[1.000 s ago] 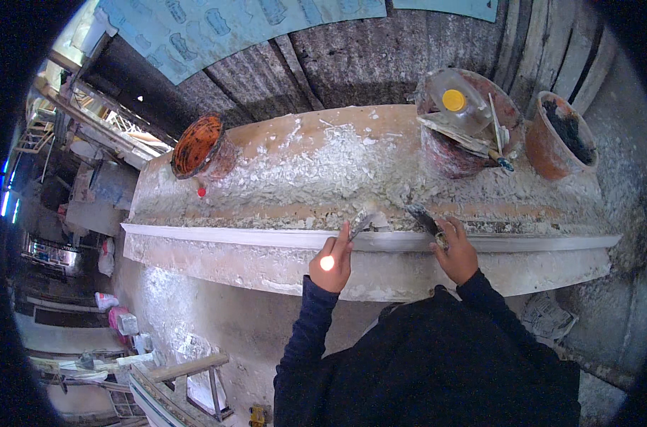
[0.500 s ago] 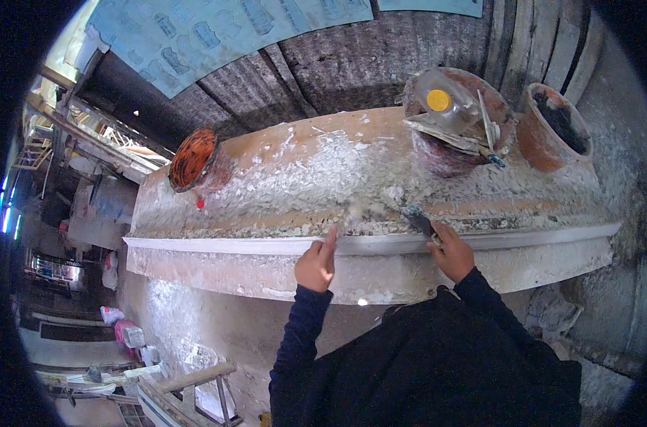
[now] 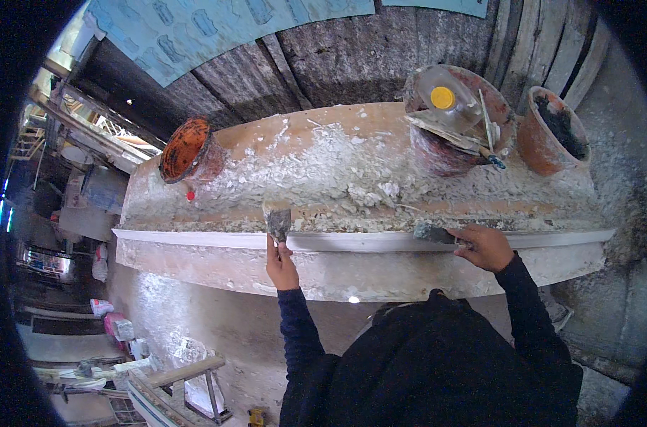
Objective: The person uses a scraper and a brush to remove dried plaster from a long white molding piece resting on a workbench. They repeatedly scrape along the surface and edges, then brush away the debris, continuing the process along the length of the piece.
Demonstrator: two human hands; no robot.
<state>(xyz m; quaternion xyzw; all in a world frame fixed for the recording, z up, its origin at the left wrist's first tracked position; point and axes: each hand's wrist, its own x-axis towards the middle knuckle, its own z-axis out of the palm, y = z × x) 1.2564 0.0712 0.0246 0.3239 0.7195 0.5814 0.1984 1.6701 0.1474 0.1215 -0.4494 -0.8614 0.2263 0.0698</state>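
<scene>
Head view: left hand (image 3: 282, 265) gripping scraper (image 3: 278, 223), blade upright against white moulding (image 3: 352, 243) along plaster-crusted surface (image 3: 337, 171). Right hand (image 3: 488, 248) closed on second scraper (image 3: 433, 233), laid flat on moulding. Buckets (image 3: 551, 135) behind.

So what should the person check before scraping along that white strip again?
1. Left hand grips the scraper firmly: ok, fingers wrapped around its handle.
2. Scraper blade sits at the white strip: ok, it stands right at the strip's upper edge.
3. Right hand holds the second tool on the strip: ok.
4. Strip lies flat along the bench: cannot tell, the fisheye bends it.
5. Buckets stand clear of the hands: ok, they sit at the back of the bench.
6. Bench top is clean: not ok, white crumbs cover it.
</scene>
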